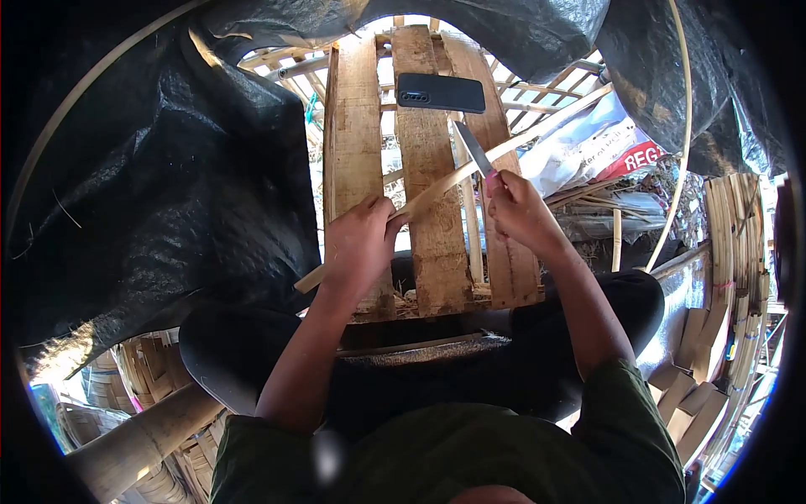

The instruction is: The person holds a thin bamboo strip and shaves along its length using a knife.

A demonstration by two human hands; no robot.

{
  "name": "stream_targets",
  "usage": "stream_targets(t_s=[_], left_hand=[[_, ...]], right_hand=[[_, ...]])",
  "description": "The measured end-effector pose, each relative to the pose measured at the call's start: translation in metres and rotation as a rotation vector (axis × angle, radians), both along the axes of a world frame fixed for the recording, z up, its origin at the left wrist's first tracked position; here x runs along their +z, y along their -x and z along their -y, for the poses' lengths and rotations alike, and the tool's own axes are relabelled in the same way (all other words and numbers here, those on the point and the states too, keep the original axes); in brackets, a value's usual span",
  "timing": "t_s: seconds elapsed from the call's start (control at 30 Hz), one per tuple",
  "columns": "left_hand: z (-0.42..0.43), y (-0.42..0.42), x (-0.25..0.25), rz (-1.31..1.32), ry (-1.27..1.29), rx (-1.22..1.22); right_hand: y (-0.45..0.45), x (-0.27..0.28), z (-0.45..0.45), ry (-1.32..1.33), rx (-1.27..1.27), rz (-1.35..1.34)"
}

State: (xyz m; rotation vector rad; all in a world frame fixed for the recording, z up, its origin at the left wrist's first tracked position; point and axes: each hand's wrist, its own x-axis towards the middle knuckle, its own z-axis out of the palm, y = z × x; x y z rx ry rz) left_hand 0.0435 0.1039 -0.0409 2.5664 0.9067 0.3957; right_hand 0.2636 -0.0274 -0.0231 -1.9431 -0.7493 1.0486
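A long, pale bamboo strip (pixel 438 191) slants across wooden planks, from low left to upper right. My left hand (pixel 359 239) is closed around its lower part, and the strip's near end sticks out past the wrist. In my right hand (pixel 522 215) is a knife (pixel 475 153) with a pink handle, gripped in a fist. Its blade points up and to the left and lies across the strip; whether it cuts into the strip I cannot tell.
A dark phone (pixel 441 92) lies on the far part of the planks (pixel 357 126). Black plastic sheeting (pixel 210 185) hangs at left and overhead. A printed sack (pixel 588 151) is at right, with bundled bamboo strips (pixel 726 227) beyond. A thick bamboo pole (pixel 151 433) crosses lower left.
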Motion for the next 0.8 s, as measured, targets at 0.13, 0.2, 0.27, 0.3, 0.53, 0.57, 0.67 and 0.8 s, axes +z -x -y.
stream_targets(t_s=[0.13, 0.2, 0.27, 0.3, 0.53, 0.57, 0.67, 0.8], left_hand=[[-0.006, 0.003, 0.012, -0.048, 0.006, 0.036], [-0.01, 0.005, 0.013, 0.001, -0.047, 0.031], [-0.011, 0.006, 0.02, 0.005, -0.05, 0.039], [-0.012, 0.007, 0.022, -0.005, -0.041, 0.039], [-0.014, 0.01, 0.026, -0.006, -0.025, 0.052], [-0.014, 0.01, 0.026, -0.007, -0.025, 0.05], [-0.013, 0.009, 0.028, 0.0, -0.012, 0.051], [-0.013, 0.008, 0.028, -0.002, 0.018, 0.069]], right_hand=[[-0.017, -0.012, 0.006, -0.305, 0.206, 0.416], [-0.016, 0.001, 0.015, -0.22, 0.171, 0.407], [-0.017, 0.009, 0.02, -0.135, 0.331, 0.382], [-0.013, 0.015, 0.022, -0.091, 0.355, 0.429], [0.062, 0.026, 0.041, 0.003, 0.39, 0.446], [0.068, 0.02, 0.04, 0.003, 0.387, 0.445], [0.076, 0.003, 0.042, -0.055, 0.366, 0.564], [0.054, 0.002, 0.04, 0.024, 0.252, 0.794]])
